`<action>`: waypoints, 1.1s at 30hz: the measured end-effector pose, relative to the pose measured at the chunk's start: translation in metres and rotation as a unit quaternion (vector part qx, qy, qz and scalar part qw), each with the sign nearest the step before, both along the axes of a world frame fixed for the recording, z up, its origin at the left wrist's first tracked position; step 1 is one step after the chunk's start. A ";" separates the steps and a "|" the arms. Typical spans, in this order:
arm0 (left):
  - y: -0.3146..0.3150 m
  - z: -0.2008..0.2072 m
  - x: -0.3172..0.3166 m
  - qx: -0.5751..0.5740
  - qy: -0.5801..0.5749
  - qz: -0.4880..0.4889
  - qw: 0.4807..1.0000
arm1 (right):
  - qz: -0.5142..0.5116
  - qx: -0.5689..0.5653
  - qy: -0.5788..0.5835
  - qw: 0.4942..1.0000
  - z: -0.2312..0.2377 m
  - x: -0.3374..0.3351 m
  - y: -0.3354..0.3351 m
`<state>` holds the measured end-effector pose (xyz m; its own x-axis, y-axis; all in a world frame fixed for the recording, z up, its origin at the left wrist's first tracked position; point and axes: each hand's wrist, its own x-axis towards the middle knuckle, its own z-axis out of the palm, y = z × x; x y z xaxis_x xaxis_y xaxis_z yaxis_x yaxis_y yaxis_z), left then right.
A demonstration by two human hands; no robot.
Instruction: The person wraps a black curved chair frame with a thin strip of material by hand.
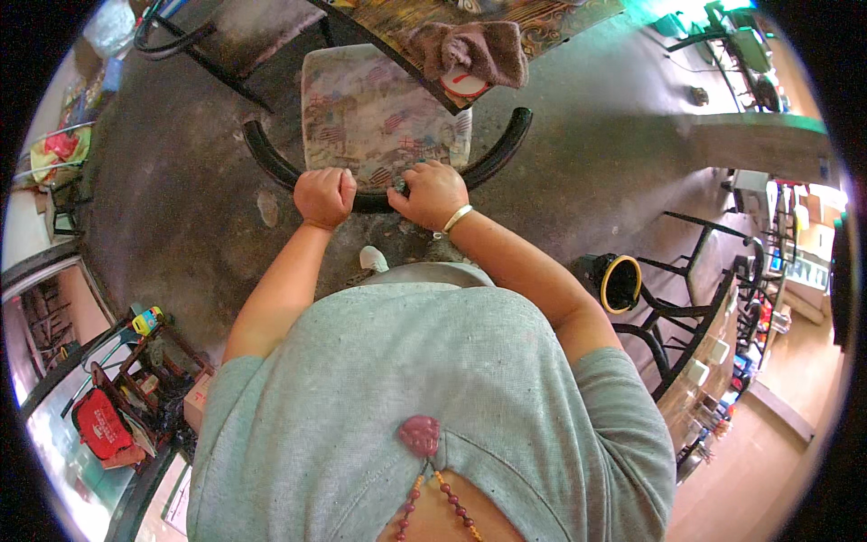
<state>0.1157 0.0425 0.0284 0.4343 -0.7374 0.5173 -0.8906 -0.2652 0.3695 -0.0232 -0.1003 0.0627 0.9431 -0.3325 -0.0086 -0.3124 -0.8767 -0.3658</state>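
A chair stands in front of me, with a pale printed seat (388, 108) and a black curved back rail (510, 137). My left hand (325, 197) is closed round the near part of this rail, left of its middle. To the right, my right hand (433, 193) is closed at the same rail, its thumb toward the left hand. A small grey-green thing (399, 183) shows by the right thumb and fingers; I cannot make out what it is. A pale bracelet circles my right wrist.
Beyond the seat, the corner of a patterned wooden table (379, 32) holds a brown towel (474, 50) and a round red-and-white thing (464, 83). Another chair (244, 41) stands far left. A yellow-rimmed black bin (620, 284) and black-framed furniture stand right. A red bag (101, 425) lies lower left.
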 end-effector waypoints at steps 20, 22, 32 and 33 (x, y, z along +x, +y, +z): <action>0.000 -0.004 -0.001 -0.023 -0.025 0.019 0.999 | -0.068 -0.028 -0.241 0.968 -0.060 -0.069 -0.081; 0.000 -0.007 0.002 -0.002 -0.014 0.009 1.000 | -0.105 -0.034 -0.260 0.959 -0.067 -0.067 -0.081; -0.008 0.002 0.000 0.018 -0.012 -0.006 1.000 | -0.323 0.043 -0.010 0.945 -0.075 -0.033 -0.208; -0.006 0.001 0.000 0.015 -0.013 -0.005 1.000 | -0.242 -0.018 0.024 0.970 -0.066 -0.030 -0.197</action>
